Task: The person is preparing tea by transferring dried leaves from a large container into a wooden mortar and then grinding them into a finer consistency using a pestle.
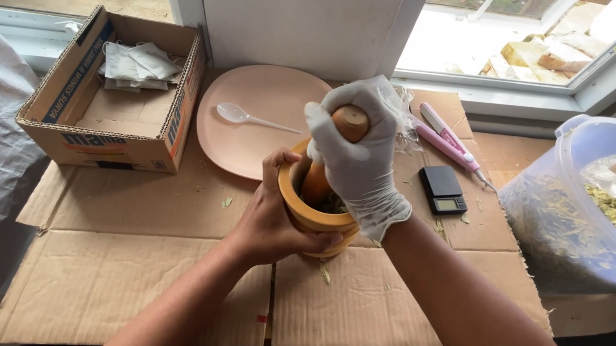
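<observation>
A wooden mortar (318,218) stands on flattened cardboard (154,256) in the middle of the view. My left hand (274,220), bare, wraps around its near left side. My right hand (357,160), in a white glove, is closed on the top of a wooden pestle (348,123) that stands inside the mortar. Green leaf bits lie in the bowl under the pestle, mostly hidden by the hand.
A pink plate (249,137) with a white plastic spoon (248,117) lies behind the mortar. An open cardboard box (112,127) with small white bags stands left. A small black scale (442,189), a pink tool (447,142) and a clear tub of dried leaves (594,227) are right.
</observation>
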